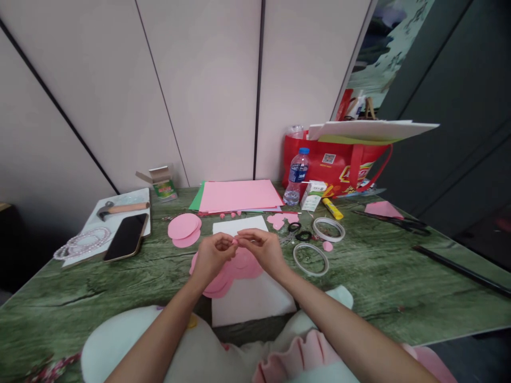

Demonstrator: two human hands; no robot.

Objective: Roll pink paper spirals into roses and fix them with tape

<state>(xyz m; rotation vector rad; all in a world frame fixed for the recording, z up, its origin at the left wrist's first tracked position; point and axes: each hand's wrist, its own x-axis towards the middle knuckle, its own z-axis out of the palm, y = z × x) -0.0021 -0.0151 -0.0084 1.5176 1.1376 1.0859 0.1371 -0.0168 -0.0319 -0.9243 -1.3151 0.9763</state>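
My left hand [214, 254] and my right hand [264, 250] meet at the middle of the table, fingertips together. Between them they pinch a small pink paper piece [235, 242], too small to make out in detail. Under the hands, large pink paper petals [217, 286] lie on a white sheet [251, 303], partly covered by my hands and wrists. Just beyond, several tiny rolled pink bits [233, 215] sit in a row. Small pink petal cutouts [278, 221] lie to the right, beside black-handled scissors [294, 227].
Pink paper circles [184, 229] lie left; a stack of coloured paper [241, 196] is behind. Tape rolls [310, 259], a glue stick [332, 208], a water bottle [296, 178] and a red bag [315, 159] stand right. A phone [126, 237] and hammer [123, 208] lie left.
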